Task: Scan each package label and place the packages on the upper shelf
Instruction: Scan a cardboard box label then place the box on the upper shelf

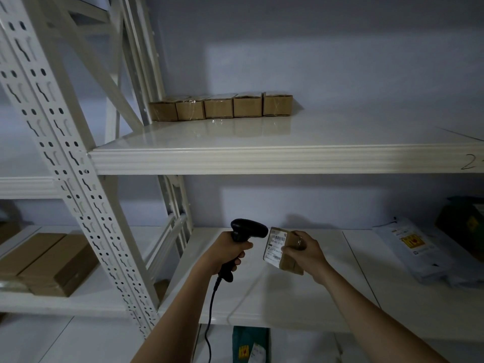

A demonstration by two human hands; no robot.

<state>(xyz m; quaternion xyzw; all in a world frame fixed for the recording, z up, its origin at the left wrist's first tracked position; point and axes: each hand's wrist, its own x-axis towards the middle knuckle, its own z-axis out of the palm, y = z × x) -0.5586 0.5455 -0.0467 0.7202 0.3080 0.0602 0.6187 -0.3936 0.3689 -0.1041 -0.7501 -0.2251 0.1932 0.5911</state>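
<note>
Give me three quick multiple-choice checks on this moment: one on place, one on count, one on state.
1. Where is the row of small boxes?
A. Back left of the upper shelf
B. Front edge of the lower shelf
C. On the floor

2. How many boxes are in that row?
A. Three
B. Five
C. Eight

3. What is the left hand doing?
A. Hanging open
B. Gripping the scanner
C. Pressing the shelf

Key: 1 A, the row of small boxes sits far back on the upper shelf, near the left upright. 2 B, five stand side by side. 3 B, the left hand grips the scanner, aimed at the package that the right hand holds.
</note>
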